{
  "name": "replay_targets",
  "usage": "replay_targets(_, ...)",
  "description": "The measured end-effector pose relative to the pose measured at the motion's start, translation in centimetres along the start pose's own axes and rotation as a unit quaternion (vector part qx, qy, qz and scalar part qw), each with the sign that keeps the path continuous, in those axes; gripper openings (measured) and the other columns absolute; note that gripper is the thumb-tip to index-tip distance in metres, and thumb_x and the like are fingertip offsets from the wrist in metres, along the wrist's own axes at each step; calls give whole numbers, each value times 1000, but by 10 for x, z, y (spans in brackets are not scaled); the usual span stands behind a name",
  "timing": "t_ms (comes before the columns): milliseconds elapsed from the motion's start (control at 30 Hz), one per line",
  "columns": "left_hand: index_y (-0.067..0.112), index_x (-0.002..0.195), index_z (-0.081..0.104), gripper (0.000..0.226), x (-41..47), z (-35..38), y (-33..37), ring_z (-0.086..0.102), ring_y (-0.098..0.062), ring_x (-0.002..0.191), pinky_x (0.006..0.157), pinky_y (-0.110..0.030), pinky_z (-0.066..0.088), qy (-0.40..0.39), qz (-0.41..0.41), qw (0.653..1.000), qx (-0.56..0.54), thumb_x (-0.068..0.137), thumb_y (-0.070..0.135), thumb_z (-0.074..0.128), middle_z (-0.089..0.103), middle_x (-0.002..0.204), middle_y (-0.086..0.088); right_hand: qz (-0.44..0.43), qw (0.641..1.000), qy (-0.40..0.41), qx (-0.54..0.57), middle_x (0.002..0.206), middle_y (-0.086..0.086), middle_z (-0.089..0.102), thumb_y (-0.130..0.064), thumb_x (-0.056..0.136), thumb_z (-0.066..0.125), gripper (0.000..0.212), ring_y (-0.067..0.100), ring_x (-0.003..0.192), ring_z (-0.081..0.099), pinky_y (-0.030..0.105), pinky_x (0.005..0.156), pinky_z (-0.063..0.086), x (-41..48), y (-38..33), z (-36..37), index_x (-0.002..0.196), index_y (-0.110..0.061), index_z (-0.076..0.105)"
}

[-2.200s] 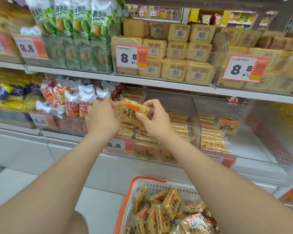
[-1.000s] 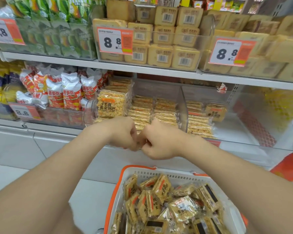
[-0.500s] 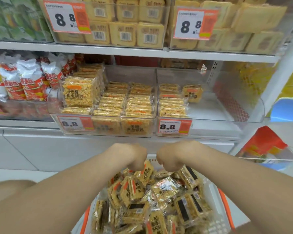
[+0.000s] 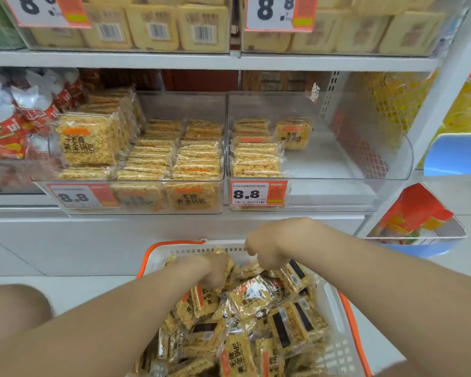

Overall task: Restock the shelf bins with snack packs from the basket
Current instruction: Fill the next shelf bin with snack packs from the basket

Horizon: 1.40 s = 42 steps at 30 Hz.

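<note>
The left hand (image 4: 214, 270) is down among the snack packs (image 4: 250, 297) in the basket (image 4: 174, 243), its fingers buried under the wrappers, so I cannot tell whether it has one. The right hand (image 4: 267, 248) hangs just beside it near the basket's far rim, fingers curled down to the top of the heap; whether they pinch a pack is hidden too. The packs lie loose and jumbled, filling the white, orange-rimmed basket on the floor in front of the shelving.

Straight above, the left bin (image 4: 180, 107) is nearly full of flat stacks, with one upright pack (image 4: 89, 140) at its front left corner. The right bin (image 4: 337, 159) holds only a short stack (image 4: 256, 159) against its left wall. Both bins have clear front walls carrying 8.8 price tags (image 4: 259, 194), and the upper shelf board (image 4: 310, 62) sits over them. Red and white bags (image 4: 8, 126) crowd the left, a blue tub (image 4: 457, 153) the right
</note>
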<state>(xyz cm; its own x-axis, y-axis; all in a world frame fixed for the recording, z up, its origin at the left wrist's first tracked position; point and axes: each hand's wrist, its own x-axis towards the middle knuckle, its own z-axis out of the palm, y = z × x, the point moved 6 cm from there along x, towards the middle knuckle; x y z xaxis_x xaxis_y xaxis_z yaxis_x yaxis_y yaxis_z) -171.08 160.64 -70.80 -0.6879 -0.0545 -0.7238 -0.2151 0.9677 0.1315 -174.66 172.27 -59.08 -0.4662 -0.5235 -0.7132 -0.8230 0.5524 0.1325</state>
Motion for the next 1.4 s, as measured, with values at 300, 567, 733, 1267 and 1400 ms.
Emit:
replay_targets(300,2,128,60,36,1,-5,22,44,-25,103,100,-33,42,117,-12,993,11,97,-7,43,47,128,-17,-12,1000,22,10,140,11,60,-13,101,47,46,32,121,62,46,100,56,3,1,-2,146,-14,55)
replay_targets(567,9,101,75,21,-2,-11,8,70,-24,89,72,-28,55,224,0,972,-74,91,-4,63,71,101,-9,-19,999,30,36,145,10,58,-17,101,50,44,34,129,59,48,105,53,3,6,-3,144,-13,57)
replay_targets(733,25,88,61,38,-25,-31,13,65,-23,97,68,-30,51,252,22,957,-140,84,-13,60,68,105,-4,-14,998,51,39,137,12,63,-14,102,47,39,33,123,63,49,102,55,-4,10,-8,139,-14,61)
replay_targets(1267,22,121,61,44,-131,-86,20,72,-17,95,92,-44,60,125,188,895,-384,93,-11,68,76,117,0,-22,980,166,111,102,4,68,-12,91,72,28,28,97,66,43,87,60,-59,18,-34,119,-11,72)
replay_targets(1400,22,120,63,49,-144,-99,22,63,4,74,73,-26,51,131,202,899,-365,89,-16,65,75,119,4,-9,971,193,143,97,9,71,-9,89,67,25,29,91,66,45,81,62,-69,24,-39,114,-6,73)
